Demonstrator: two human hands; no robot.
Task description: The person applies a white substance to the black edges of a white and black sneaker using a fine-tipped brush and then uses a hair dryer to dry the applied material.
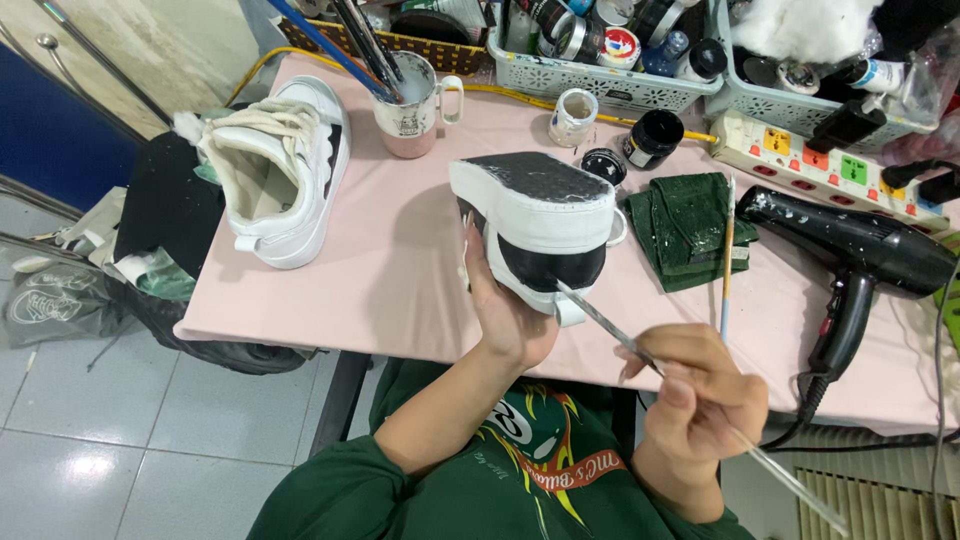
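My left hand (pixel 505 305) holds a white sneaker (pixel 540 215) sole-up above the pink table, its heel panel painted black. My right hand (pixel 695 395) grips a thin clear-handled paintbrush (pixel 600 315) whose tip touches the black heel area. A second white sneaker (pixel 280 180) stands upright on the table's left side, laces loose.
A pink mug (pixel 412 110) with brushes, a small open black paint jar (pixel 653 138), its lid (pixel 604 165), a folded green cloth (pixel 688 228), a loose brush (pixel 727 260), a black hair dryer (pixel 860 260), a power strip (pixel 830 165) and supply baskets (pixel 600 80) fill the pink table (pixel 390 280).
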